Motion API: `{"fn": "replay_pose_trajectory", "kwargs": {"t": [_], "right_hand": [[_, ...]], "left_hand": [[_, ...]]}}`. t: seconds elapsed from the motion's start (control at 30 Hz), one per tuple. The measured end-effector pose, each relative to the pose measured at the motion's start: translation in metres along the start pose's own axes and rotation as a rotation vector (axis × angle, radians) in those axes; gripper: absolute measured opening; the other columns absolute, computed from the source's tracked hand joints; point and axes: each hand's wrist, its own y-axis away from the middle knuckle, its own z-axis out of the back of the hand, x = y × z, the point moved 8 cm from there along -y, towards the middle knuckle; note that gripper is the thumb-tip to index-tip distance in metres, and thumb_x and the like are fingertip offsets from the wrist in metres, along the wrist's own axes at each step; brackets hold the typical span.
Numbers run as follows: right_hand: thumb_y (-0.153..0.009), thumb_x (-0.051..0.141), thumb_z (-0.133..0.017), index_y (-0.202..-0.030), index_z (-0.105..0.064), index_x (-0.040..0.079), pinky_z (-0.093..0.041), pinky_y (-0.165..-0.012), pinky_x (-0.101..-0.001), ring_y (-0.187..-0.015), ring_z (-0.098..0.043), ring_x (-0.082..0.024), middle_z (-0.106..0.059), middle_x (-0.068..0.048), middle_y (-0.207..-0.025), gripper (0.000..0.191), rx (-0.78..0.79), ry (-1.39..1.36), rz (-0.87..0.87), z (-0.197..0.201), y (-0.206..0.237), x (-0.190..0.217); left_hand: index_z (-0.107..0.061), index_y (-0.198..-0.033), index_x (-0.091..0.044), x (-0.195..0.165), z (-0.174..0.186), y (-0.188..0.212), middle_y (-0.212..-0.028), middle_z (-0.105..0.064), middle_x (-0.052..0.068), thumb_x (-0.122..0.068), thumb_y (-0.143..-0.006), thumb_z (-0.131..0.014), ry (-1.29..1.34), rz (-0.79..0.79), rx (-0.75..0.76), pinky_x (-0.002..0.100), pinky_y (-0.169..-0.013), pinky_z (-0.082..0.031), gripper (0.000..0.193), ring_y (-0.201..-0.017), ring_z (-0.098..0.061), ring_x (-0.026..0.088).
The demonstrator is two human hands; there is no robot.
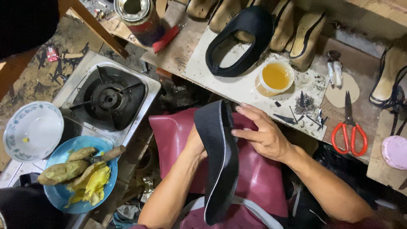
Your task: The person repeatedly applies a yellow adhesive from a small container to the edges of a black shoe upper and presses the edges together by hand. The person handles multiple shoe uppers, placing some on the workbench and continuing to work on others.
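I hold a black shoe sole (220, 165) with a pale edge upright over my lap, which is covered by a dark red apron (258, 174). My left hand (195, 146) grips the sole from behind and is mostly hidden by it. My right hand (260, 133) presses on the sole's upper right side, fingers spread across its edge. On the workbench just beyond, a black shoe upper (241, 40) lies on a white board (237, 87) next to a white cup of yellow glue (275, 76).
Red-handled scissors (349, 133), a pile of small nails (304, 106) and several shoe lasts (296, 29) lie on the bench. At left stand a gas stove (108, 97), a white bowl (33, 130) and a blue plate (80, 178) with sweet potatoes and a knife. A tin can (137, 17) sits at top.
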Motion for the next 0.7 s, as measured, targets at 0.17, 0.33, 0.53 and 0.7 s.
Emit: {"fn": "replay_pose_trajectory", "kwargs": {"t": [0.17,0.33,0.53,0.7], "right_hand": [[-0.084,-0.004,-0.064,-0.114,-0.077,0.010,-0.041,-0.123,-0.0453,-0.143,-0.051,-0.037,-0.053,-0.015,-0.149,0.036,-0.133,0.151,-0.155,0.037,0.003,-0.028],[-0.089,0.018,-0.079,-0.123,-0.073,0.002,-0.040,-0.121,-0.0494,-0.144,-0.049,-0.041,-0.055,-0.017,-0.150,0.039,-0.203,0.432,-0.369,0.073,-0.009,-0.072],[-0.074,0.034,-0.089,-0.106,-0.080,0.003,-0.032,-0.106,-0.0565,-0.139,-0.040,-0.051,-0.050,-0.029,-0.151,0.046,-0.101,0.536,-0.388,0.075,-0.018,-0.085],[-0.085,0.020,-0.083,-0.089,-0.075,0.008,-0.039,-0.126,-0.0474,-0.148,-0.050,-0.037,-0.061,-0.014,-0.146,0.015,-0.195,0.346,-0.380,0.065,-0.005,-0.067]], "left_hand": [[-0.067,-0.116,-0.004,-0.033,-0.001,0.005,-0.102,-0.073,0.014,-0.030,-0.098,-0.058,0.059,-0.040,-0.062,0.042,-0.076,-0.063,0.032,-0.086,-0.074,0.026],[-0.067,-0.112,-0.010,-0.034,-0.022,0.009,-0.104,-0.075,0.010,-0.034,-0.098,-0.058,0.085,-0.007,0.072,0.044,-0.084,-0.061,0.029,-0.095,-0.074,0.025],[-0.068,-0.116,-0.008,-0.025,-0.013,0.014,-0.106,-0.074,0.006,-0.017,-0.099,-0.067,0.121,-0.006,0.020,0.038,-0.083,-0.060,0.020,-0.094,-0.072,0.020],[-0.066,-0.114,-0.008,-0.032,-0.026,0.014,-0.102,-0.072,0.006,-0.011,-0.101,-0.066,0.104,-0.082,0.097,0.038,-0.077,-0.060,0.013,-0.089,-0.071,0.021]]}}
